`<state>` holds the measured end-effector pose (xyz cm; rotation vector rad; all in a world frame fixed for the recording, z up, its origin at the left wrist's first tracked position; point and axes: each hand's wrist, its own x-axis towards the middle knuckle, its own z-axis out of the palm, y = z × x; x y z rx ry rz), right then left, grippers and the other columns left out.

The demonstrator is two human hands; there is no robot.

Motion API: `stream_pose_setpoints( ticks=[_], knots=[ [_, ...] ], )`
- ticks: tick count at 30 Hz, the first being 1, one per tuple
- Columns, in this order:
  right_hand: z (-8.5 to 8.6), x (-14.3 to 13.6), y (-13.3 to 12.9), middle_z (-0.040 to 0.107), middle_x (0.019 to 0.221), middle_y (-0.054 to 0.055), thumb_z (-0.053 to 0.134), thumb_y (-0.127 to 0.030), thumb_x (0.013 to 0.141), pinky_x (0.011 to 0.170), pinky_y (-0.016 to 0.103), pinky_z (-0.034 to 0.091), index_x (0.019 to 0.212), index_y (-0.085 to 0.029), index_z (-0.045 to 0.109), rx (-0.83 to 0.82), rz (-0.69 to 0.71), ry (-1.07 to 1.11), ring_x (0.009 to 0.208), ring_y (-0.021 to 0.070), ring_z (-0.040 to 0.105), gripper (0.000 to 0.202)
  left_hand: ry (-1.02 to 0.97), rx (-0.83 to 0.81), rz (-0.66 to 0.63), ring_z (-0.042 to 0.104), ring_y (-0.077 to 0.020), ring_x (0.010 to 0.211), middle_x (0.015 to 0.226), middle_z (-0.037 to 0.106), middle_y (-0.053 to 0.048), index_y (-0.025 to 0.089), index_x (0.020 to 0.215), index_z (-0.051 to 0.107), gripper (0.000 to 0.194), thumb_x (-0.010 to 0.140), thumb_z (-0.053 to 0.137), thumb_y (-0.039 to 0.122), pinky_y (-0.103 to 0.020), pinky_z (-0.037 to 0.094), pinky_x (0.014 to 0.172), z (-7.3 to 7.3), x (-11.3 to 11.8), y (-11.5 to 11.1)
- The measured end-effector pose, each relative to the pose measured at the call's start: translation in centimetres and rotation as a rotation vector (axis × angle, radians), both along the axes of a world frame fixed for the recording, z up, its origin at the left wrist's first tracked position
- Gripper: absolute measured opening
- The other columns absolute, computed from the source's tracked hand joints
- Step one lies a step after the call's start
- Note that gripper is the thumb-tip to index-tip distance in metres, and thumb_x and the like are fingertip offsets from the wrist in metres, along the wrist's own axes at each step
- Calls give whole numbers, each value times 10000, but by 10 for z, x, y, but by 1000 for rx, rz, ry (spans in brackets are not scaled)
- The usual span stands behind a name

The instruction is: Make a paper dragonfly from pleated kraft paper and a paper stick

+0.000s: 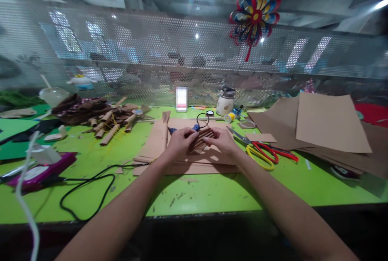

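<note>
Between my two hands is a small piece of brown pleated paper or cardboard [201, 138], its ridges running slantwise. My left hand [182, 141] grips its left side, fingers closed on it. On the other side, my right hand [222, 139] pinches the right edge between thumb and fingers. Beneath them lies a stack of flat brown cardboard sheets [194, 168]. A dark blue tool [172, 130] lies just behind my left hand, which partly hides it. Upright-looking on the sheets, a brown rolled paper piece [165, 129] has a frayed, fringed top.
Red- and yellow-handled scissors [263, 153] lie to the right, before large brown sheets [330, 123]. Several paper rolls [110, 131] are heaped at left. A purple power strip [45, 170] and black cable [87, 180] occupy the front left. A white jar [225, 103] stands behind.
</note>
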<state>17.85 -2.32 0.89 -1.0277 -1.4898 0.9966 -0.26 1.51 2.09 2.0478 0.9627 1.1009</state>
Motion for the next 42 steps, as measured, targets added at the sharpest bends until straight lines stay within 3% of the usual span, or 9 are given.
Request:
stream_pose_setpoints(
  ticks=[7, 14, 19, 22, 30, 34, 39, 42],
  knots=[
    [1, -4, -3, 625, 761, 30, 735, -350, 637, 581, 255, 433, 908, -125, 636, -32, 37, 38, 604, 115, 522, 366, -43, -110, -8, 533, -137, 577, 598, 604, -7, 137, 685, 627, 308, 768, 529, 417, -231, 404, 549, 4, -1, -1],
    [-2, -5, -3, 629, 762, 30, 742, -317, 623, 586, 257, 433, 925, -119, 632, -69, 52, 80, 595, 110, 532, 377, 109, 104, 67, 548, -146, 633, 645, 616, -9, 166, 709, 616, 296, 821, 464, 395, -235, 389, 602, 2, -5, 1],
    [0, -5, -6, 603, 626, -8, 736, -309, 618, 588, 272, 438, 946, -129, 613, -91, 4, 68, 549, 107, 522, 395, 61, 131, 236, 536, -142, 614, 646, 611, -12, 164, 719, 610, 297, 832, 450, 388, -228, 386, 587, 8, -10, 5],
    [5, -4, -8, 590, 596, -11, 721, -341, 634, 575, 279, 434, 951, -125, 621, -67, -80, 77, 535, 110, 521, 397, 35, 151, 271, 534, -138, 616, 652, 616, -12, 159, 716, 616, 280, 824, 464, 368, -226, 390, 600, 11, -12, 7],
    [11, 4, -4, 620, 695, 44, 645, -429, 715, 563, 266, 435, 823, -142, 664, 117, -280, -7, 611, 135, 526, 308, 61, 117, 132, 562, -147, 631, 698, 657, -21, 165, 753, 646, 293, 815, 488, 405, -221, 403, 602, 5, -5, 1],
    [12, 0, -6, 645, 804, 59, 625, -442, 738, 586, 257, 450, 905, -144, 656, 97, -173, -25, 697, 152, 559, 343, 76, 115, 10, 577, -154, 661, 703, 657, -30, 158, 766, 648, 307, 823, 480, 408, -224, 411, 620, 0, -4, 4],
    [11, 3, -4, 601, 665, 16, 602, -486, 747, 528, 237, 414, 855, -142, 667, 39, -116, -21, 553, 104, 489, 366, 85, 86, 46, 560, -149, 633, 679, 645, -25, 156, 752, 649, 332, 813, 480, 436, -226, 409, 596, 1, -4, 5],
    [10, 8, -1, 614, 692, 17, 659, -461, 701, 550, 240, 407, 838, -142, 682, 57, -68, -34, 585, 111, 503, 348, 106, 78, 33, 553, -147, 624, 653, 639, -18, 159, 756, 659, 334, 802, 488, 442, -222, 408, 582, 3, -3, 2]
  ],
)
